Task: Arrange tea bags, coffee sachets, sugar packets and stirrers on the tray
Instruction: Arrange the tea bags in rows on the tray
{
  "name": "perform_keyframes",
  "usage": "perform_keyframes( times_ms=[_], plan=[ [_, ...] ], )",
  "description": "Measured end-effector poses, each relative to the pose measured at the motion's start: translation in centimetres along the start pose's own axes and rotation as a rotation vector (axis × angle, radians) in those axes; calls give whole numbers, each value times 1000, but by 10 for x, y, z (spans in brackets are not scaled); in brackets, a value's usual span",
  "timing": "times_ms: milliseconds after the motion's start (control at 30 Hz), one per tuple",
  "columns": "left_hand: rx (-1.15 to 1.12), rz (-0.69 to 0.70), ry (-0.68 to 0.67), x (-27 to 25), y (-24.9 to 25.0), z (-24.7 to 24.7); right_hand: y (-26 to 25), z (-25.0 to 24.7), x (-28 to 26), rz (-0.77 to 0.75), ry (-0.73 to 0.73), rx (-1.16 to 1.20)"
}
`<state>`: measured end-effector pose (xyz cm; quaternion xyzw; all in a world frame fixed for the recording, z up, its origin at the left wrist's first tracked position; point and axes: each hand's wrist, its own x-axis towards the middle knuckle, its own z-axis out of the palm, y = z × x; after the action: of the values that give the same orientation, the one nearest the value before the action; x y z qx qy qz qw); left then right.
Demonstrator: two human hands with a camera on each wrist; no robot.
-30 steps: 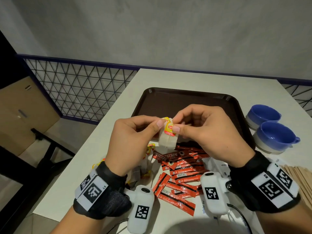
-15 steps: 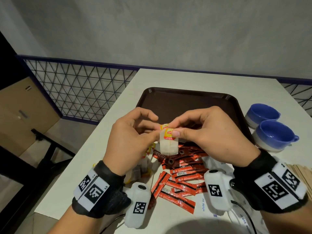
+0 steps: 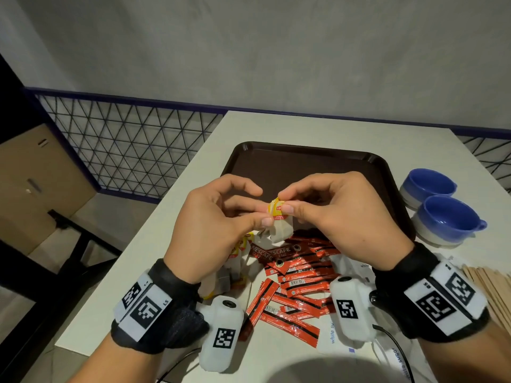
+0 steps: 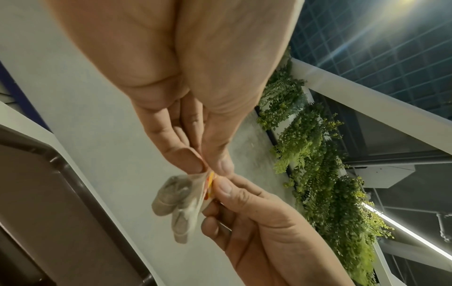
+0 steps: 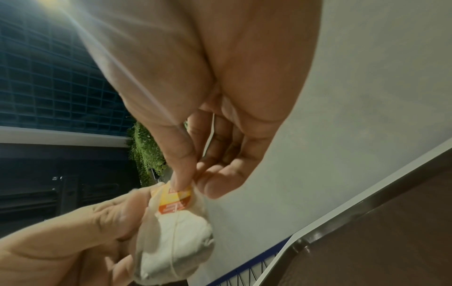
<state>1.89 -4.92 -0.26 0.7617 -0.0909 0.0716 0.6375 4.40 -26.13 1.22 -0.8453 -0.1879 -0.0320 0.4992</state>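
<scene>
- The white rectangular table (image 3: 318, 128) carries everything the task needs, all of it lying off the tray.
- The dark brown plastic tray (image 3: 304, 167) shows nothing on the part of its floor that is in view; the hands hide its near edge, so by my judgement the arranging has barely begun.
- The flat wooden stirrers (image 3: 486, 283) lie in a bundle at the table's right edge, untouched.
- The red and black coffee sachets (image 3: 296, 283) are scattered loose between the wrists.
- The white paper sugar packets (image 3: 331, 333) lie partly under the right wrist.
- More tea bags (image 3: 237, 261) sit heaped under the left wrist.
- The left hand (image 3: 210, 225) pinches the top of one white tea bag with a yellow and red tag (image 3: 279, 219) between thumb and fingers.
- The right hand (image 3: 340, 214) pinches the tag itself, the other fingers curled; the bag hangs in the air over the tray's near edge, not yet set down.
</scene>
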Motion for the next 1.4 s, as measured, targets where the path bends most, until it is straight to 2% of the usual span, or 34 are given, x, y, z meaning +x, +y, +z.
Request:
perform_keyframes(
  times_ms=[267, 467, 533, 667, 900, 1000, 1167, 1400],
  plan=[
    [-14, 41, 30, 0, -1, -4, -3, 3, 2, -72, 20, 1],
    [64, 70, 15, 9, 3, -14, -12, -2, 16, -45, -114, -111],
    [109, 76, -11, 14, 2, -18, -14, -2, 21, -64, -101, -110],
    [237, 77, -143, 23, 4, -23, -14, -2, 27, -80, -68, -54],
    [240, 55, -69, 42, 6, -35, -10, 3, 31, -46, 94, 127],
    [249, 47, -28, 65, 6, -47, -6, -2, 32, -22, 146, 135],
    [398, 2, -18, 130, 5, -60, -6, -13, 26, 9, 88, 58],
    [366, -157, -6, 227, -33, -55, -3, -17, 28, 53, 78, -5]
  ],
)
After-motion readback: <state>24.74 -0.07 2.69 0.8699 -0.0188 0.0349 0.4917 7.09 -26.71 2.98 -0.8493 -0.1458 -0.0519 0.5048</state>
